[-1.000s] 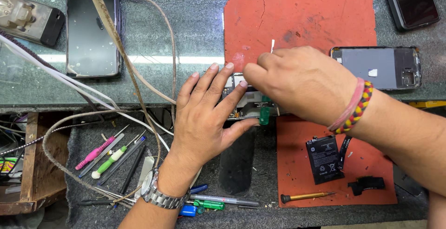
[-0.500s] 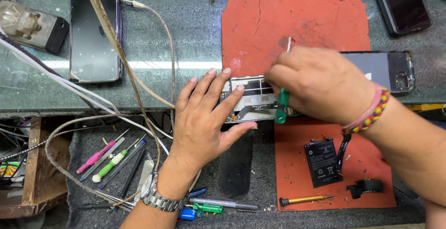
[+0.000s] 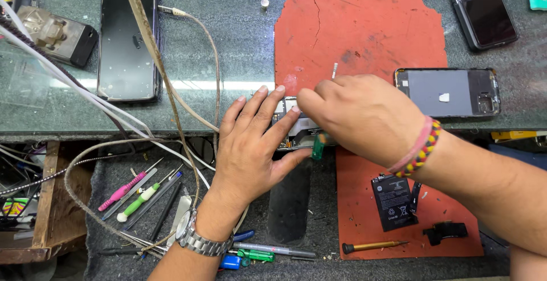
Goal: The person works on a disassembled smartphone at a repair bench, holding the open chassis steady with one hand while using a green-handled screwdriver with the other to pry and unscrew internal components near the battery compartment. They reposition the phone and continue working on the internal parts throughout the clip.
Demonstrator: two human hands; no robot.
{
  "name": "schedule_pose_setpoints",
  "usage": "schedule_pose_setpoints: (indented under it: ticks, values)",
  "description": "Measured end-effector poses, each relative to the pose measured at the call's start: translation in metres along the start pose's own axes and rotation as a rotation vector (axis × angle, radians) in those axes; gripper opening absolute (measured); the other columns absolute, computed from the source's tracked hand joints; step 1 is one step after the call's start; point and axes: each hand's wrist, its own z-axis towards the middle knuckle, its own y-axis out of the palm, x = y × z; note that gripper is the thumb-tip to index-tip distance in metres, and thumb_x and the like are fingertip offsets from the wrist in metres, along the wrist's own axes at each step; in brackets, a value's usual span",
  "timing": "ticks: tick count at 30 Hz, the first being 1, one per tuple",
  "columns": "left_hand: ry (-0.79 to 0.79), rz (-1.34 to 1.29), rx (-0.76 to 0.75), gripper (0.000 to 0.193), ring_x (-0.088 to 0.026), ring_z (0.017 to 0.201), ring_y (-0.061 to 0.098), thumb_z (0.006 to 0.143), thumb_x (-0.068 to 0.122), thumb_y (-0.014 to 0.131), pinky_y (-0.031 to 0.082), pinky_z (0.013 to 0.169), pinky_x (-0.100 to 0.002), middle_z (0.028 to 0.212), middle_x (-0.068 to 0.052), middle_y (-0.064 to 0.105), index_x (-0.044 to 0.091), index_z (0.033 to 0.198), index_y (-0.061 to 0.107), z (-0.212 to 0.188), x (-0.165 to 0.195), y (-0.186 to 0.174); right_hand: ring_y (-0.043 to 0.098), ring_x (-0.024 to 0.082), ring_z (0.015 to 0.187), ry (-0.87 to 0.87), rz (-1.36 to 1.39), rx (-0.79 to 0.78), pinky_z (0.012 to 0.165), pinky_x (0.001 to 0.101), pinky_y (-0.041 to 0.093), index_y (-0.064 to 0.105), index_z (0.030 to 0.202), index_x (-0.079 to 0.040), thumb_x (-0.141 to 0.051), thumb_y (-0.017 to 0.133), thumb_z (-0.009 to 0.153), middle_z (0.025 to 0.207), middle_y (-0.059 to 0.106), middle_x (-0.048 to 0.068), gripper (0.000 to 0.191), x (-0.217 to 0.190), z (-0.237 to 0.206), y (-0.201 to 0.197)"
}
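Observation:
My left hand (image 3: 250, 144) lies flat, fingers spread, pressing down on an opened phone (image 3: 293, 122) at the edge of the glass counter. My right hand (image 3: 364, 115) is closed around a green-handled screwdriver (image 3: 318, 144), its metal shaft (image 3: 334, 71) sticking up past my fingers. Most of the opened phone is hidden under both hands. It lies at the near edge of a red mat (image 3: 364, 36). A grey phone back cover (image 3: 447, 92) lies just right of my right hand.
A black phone (image 3: 128, 44) with a cable plugged in lies at the left. Another dark phone (image 3: 481, 7) sits at top right. On the lower shelf are a phone battery (image 3: 393, 201), a yellow-handled screwdriver (image 3: 373, 246), a lower red mat (image 3: 364, 235), several tools (image 3: 139, 192) and tangled cables (image 3: 85, 161).
My right hand has shifted over the opened phone and turned the green-handled screwdriver, whose shaft still points up. The view has drifted slightly. My left hand stays pressed on the phone.

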Motion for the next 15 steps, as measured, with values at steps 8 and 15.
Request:
schedule_pose_setpoints:
  ticks: [8,15]
  values:
    - [0.002,0.004,-0.017,0.062,-0.033,0.141,0.049,0.081,0.047,0.082,0.031,0.118,-0.051,0.151,-0.012,0.054,0.013,0.131,0.068,0.0,0.001,-0.003,0.07,0.031,0.073,-0.009,0.005,-0.033,0.062,0.0422,0.056,0.055,0.093,-0.006,-0.021,0.071,0.08,0.077,0.065,0.012,0.025,0.003,0.012,0.0]
    - [0.016,-0.001,0.016,0.064,-0.034,0.141,0.049,0.085,0.053,0.079,0.031,0.118,-0.051,0.15,-0.014,0.054,0.014,0.134,0.067,0.001,0.001,-0.003,0.068,0.036,0.08,-0.019,0.172,-0.027,0.069,0.0464,0.054,0.052,0.091,-0.004,-0.013,0.072,0.078,0.077,0.065,0.013,0.025,0.02,0.004,0.005]
